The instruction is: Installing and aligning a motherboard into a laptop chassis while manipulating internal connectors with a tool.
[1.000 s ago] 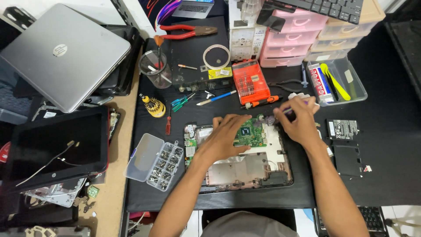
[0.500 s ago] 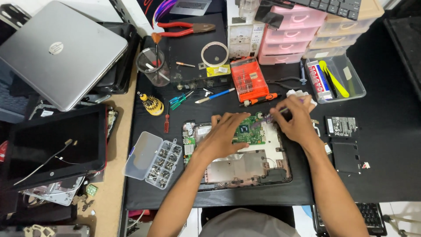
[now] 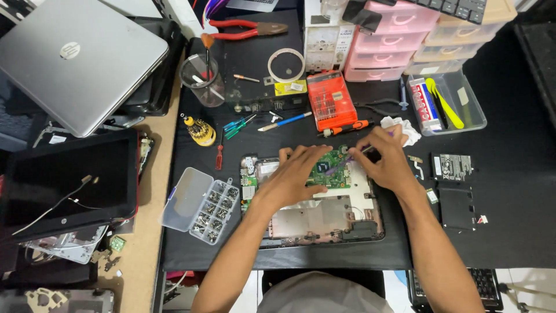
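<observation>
An opened laptop base [image 3: 315, 223] lies on the black mat in front of me, with a green circuit board [image 3: 325, 172] in its upper half. My left hand [image 3: 294, 175] rests flat on the board's left side with its fingers spread and holds nothing. My right hand [image 3: 387, 157] is at the base's upper right corner. It pinches a thin tool [image 3: 339, 166] whose tip points left onto the board. A crumpled white cloth [image 3: 403, 128] lies just behind the right hand.
A clear screw organizer [image 3: 202, 206] sits left of the base, with small screwdrivers [image 3: 200, 131] behind it. An orange bit case [image 3: 331, 99], tape ring [image 3: 285, 65], clear cup [image 3: 202, 78] and pink drawers [image 3: 387, 42] stand behind. Black parts [image 3: 456, 206] lie right. A silver laptop [image 3: 75, 58] and a loose screen [image 3: 63, 179] lie left.
Both hands stay on the board; the right hand has edged slightly left with the tool. The view has shifted a little.
</observation>
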